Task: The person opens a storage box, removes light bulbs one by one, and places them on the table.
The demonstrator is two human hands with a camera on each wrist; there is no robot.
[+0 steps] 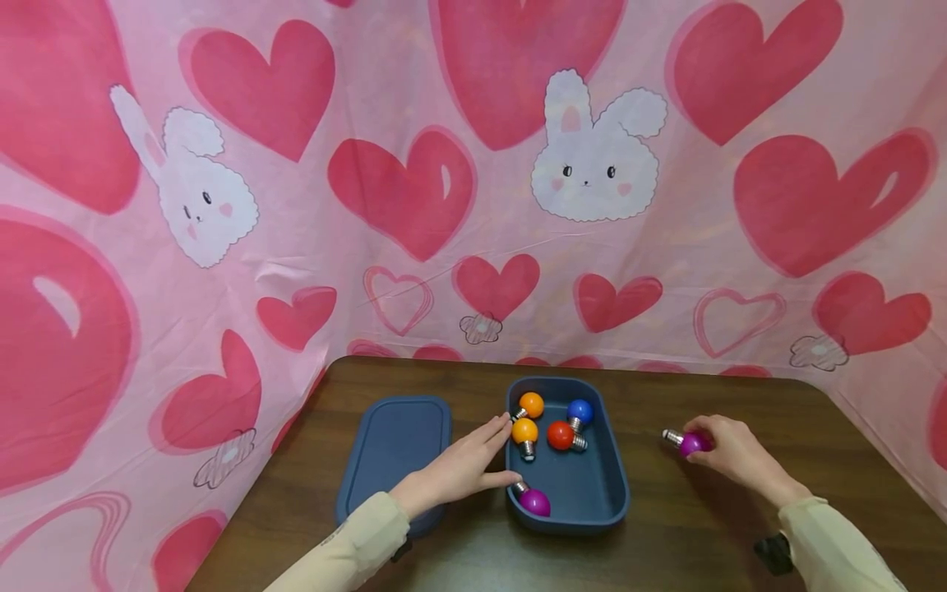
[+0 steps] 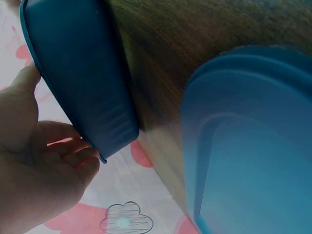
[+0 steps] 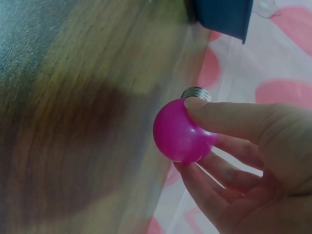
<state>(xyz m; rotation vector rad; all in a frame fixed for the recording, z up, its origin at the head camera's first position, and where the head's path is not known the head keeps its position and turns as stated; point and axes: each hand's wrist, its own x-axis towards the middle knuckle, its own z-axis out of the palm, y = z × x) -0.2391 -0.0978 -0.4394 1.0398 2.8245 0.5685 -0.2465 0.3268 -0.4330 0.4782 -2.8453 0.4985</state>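
Observation:
My right hand [image 1: 732, 450] pinches a purple light bulb [image 3: 178, 131] between thumb and fingers, to the right of the dark blue box [image 1: 617, 485]. The bulb's metal screw base points left in the head view. My left hand [image 1: 466, 464] touches the box's left rim with its thumb and fairly straight fingers [image 2: 83, 153]. Inside the box lie two orange bulbs [image 1: 531, 404], a blue bulb [image 1: 580, 411], a red bulb [image 1: 560, 436] and another purple bulb [image 1: 535, 502] at the near left corner.
A dark blue lid [image 1: 403, 436] lies flat left of the box, partly behind my left forearm. Both rest on a brown wooden table [image 1: 666, 526]. A pink cloth [image 1: 510, 238] with hearts and rabbits hangs behind and to the sides.

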